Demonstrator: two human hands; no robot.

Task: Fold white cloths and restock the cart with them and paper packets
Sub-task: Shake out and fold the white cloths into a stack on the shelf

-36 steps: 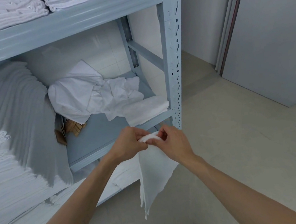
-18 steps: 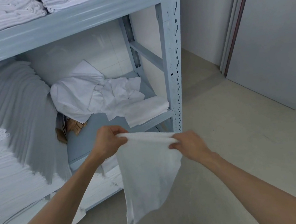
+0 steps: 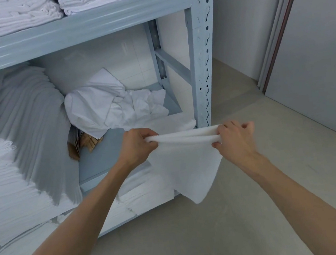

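- Single head-worn view, wide-angle, looking forward and down.
- Close to the grey metal shelving unit (image 3: 200, 58), front right corner post near centre; floor (image 3: 259, 211) below.

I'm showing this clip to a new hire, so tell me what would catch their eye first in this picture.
First, the two hands in the middle: the left hand and right hand each grip an end of a white cloth, stretched between them with its lower part hanging. Behind, on the middle level of the grey shelf, lies a crumpled white heap, with brown paper packets beside it.
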